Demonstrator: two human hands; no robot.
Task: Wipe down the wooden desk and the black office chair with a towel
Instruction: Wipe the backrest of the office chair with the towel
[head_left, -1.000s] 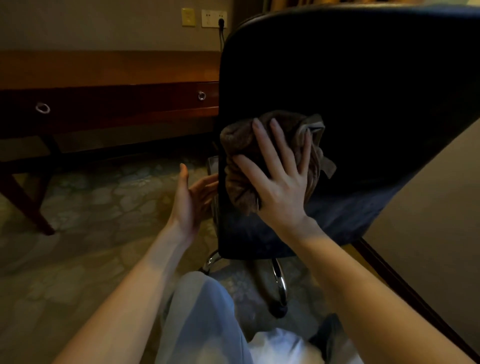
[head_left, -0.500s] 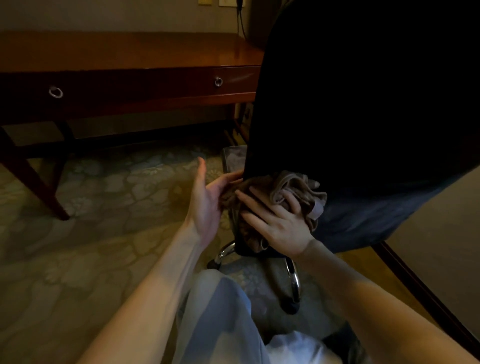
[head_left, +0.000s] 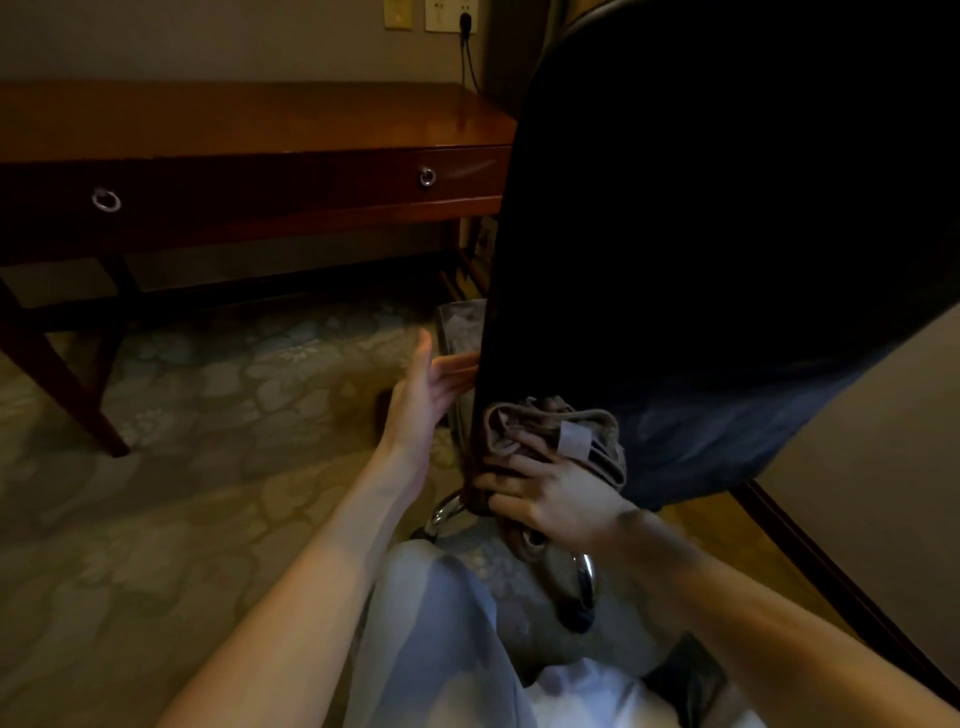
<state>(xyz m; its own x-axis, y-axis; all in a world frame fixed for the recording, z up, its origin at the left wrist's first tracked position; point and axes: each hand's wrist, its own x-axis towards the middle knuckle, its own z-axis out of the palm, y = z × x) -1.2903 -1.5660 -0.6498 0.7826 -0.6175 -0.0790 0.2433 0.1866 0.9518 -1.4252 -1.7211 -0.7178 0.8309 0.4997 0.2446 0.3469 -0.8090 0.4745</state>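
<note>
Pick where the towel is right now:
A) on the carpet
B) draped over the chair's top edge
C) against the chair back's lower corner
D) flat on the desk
C: the right hand holds the towel bunched against the bottom corner of the chair back, just above the chrome base.

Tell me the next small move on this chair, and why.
Probably slide the towel rightward along the bottom edge of the chair back. The right hand grips it bunched at the lower left corner, the rest of that edge lies to the right, and the open left hand touches the side edge, able to steady it.
</note>
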